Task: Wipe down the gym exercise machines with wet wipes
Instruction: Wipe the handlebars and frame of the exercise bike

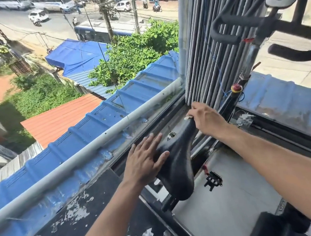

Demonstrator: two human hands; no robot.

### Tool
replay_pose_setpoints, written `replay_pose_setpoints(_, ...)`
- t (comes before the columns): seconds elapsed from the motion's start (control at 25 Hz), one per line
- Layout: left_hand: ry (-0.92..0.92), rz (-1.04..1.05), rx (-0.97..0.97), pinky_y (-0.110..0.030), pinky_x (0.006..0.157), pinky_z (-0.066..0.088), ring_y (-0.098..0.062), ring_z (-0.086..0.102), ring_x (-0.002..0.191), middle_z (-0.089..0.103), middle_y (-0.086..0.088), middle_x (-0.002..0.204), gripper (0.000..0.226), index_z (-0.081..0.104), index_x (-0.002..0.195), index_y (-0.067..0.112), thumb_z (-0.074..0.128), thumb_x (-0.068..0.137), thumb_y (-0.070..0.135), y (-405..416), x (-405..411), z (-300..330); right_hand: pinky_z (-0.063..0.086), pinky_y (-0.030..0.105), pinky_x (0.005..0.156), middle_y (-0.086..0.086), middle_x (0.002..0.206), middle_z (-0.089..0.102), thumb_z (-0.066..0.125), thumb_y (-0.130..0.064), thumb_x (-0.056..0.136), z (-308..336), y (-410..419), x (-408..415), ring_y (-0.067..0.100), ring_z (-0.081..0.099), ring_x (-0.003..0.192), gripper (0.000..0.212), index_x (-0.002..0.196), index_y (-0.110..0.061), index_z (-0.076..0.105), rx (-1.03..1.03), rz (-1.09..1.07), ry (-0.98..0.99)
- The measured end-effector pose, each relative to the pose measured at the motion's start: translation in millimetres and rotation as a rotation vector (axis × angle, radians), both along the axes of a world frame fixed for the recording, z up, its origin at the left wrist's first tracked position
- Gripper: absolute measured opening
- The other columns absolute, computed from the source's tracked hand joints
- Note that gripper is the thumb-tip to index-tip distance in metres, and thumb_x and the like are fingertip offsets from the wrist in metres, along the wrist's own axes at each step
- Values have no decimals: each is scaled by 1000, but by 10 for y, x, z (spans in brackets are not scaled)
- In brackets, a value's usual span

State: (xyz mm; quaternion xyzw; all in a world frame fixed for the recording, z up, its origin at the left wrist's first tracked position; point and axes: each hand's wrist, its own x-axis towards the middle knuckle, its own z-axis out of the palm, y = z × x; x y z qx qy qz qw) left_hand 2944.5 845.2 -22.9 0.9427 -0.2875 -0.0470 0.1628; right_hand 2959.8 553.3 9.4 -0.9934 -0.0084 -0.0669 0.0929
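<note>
White wipe (pixel 187 117) shows as a small scrap under the right hand (pixel 206 119), whose grip is curled over the narrow nose of the saddle (pixel 176 161). The left hand (pixel 144 159) lies flat, fingers straight, on the saddle's side. Black and pebbled, the saddle tilts nose-up beside the window, handlebars (pixel 237 26) beyond.

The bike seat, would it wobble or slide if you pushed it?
The bike seat probably stays put; it seems fixed on a post. Its black cover looks textured, so likely not slippery. The left hand rests flat on it, while the right hand grips its nose with a wipe.
</note>
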Motion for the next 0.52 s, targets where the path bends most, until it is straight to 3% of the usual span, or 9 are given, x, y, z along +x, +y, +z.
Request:
replay_pose_setpoints(0.12, -33, 16, 10, -40, 123, 30, -19, 39, 150, 25, 12, 171, 82, 23, 159, 56, 3, 88, 91, -14, 32, -29, 57, 46, 82, 7, 94, 57, 52, 2, 99, -136, 207, -303, 27, 60, 82, 25, 109, -5, 74, 225, -102, -223)
replay_pose_setpoints(0.28, -22, 6, -25, -40, 119, 38, -18, 45, 146, 32, 13, 168, 77, 31, 157, 55, 16, 90, 90, 23, 41, -71, 53, 30, 74, 0, 91, 55, 53, -6, 98, -216, 893, -938, 18, 58, 80, 25, 109, -12, 74, 423, 1, -297)
replay_pose_setpoints(0.4, 19, -66, -106, -40, 121, 36, -12, 39, 149, 29, 15, 169, 67, 31, 159, 52, 24, 98, 80, 82, 72, -99, 52, 29, 74, -5, 94, 53, 57, -4, 99, -272, 1081, -1238, 12, 51, 84, 25, 114, -17, 72, 391, 189, -200)
replay_pose_setpoints(0.52, 33, -129, -201, -36, 125, 26, -1, 26, 154, 27, 18, 169, 61, 34, 160, 43, 18, 107, 66, 150, 71, -128, 50, 27, 76, -5, 97, 54, 54, -9, 103, -272, 963, -1348, 10, 47, 85, 23, 115, -20, 70, 369, 357, -143)
